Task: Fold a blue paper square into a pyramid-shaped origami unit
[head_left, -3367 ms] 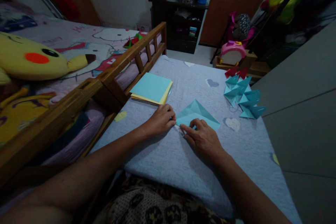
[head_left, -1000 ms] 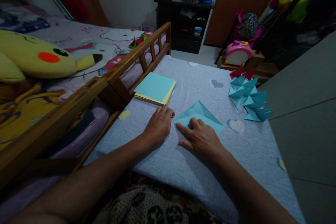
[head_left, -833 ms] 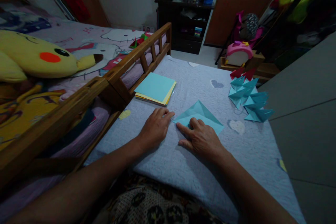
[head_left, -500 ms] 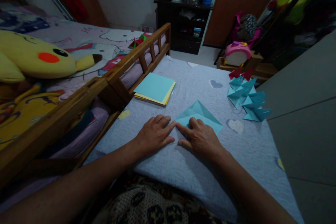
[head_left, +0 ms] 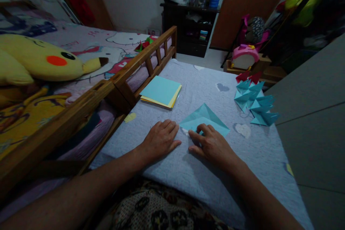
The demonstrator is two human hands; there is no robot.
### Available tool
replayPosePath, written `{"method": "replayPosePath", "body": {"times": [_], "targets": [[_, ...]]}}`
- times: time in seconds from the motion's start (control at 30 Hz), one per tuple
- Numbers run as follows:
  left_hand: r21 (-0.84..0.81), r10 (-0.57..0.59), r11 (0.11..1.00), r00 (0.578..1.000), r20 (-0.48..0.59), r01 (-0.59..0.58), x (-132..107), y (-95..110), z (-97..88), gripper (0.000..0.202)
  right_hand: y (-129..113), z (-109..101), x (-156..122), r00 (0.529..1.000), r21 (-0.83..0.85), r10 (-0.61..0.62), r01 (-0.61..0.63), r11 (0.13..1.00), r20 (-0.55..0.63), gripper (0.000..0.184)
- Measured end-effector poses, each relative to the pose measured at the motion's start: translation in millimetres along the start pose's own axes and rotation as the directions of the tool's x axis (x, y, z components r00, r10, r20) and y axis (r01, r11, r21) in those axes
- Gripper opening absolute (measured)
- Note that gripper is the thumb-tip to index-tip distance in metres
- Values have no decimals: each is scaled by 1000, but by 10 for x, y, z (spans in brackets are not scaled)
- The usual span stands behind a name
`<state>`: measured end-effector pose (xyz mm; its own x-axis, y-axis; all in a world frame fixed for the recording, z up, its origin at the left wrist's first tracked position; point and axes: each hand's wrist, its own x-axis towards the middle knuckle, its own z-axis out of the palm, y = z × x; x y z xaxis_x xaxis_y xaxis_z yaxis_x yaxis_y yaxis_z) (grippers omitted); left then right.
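Observation:
A light blue paper folded into a triangle (head_left: 204,118) lies on the grey quilted mattress (head_left: 205,165). My right hand (head_left: 212,143) rests on its near edge, index finger and thumb curled and pressing the paper. My left hand (head_left: 161,138) lies flat on the mattress just left of the paper's corner, fingers stretched out, holding nothing.
A stack of square papers (head_left: 161,91), blue on top and yellow beneath, lies by the wooden bed rail (head_left: 107,90). Several folded blue and red paper pieces (head_left: 253,99) sit at the right. A yellow plush toy (head_left: 45,61) lies on the bed at left. A grey cabinet (head_left: 315,115) stands to the right.
My left hand has slid back off the paper's corner and flattened on the mattress. My right hand has curled its fingers on the paper's near edge.

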<state>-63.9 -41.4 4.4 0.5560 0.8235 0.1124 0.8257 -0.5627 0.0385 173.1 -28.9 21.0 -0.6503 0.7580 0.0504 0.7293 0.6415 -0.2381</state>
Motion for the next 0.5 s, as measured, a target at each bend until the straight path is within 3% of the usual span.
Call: {"method": "replayPosePath", "body": {"times": [0.27, 0.4, 0.5], "targets": [[18, -23, 1000, 999, 27, 22, 24, 24, -59, 36, 65, -40, -98, 998, 94, -54, 57, 994, -30, 25], [31, 28, 999, 1000, -14, -27, 63, 120, -30, 59, 52, -5, -95, 999, 72, -21, 23, 997, -30, 32], [9, 69, 998, 997, -17, -69, 73, 176, 33, 59, 10, 36, -69, 999, -3, -6, 6, 1000, -32, 48]]}}
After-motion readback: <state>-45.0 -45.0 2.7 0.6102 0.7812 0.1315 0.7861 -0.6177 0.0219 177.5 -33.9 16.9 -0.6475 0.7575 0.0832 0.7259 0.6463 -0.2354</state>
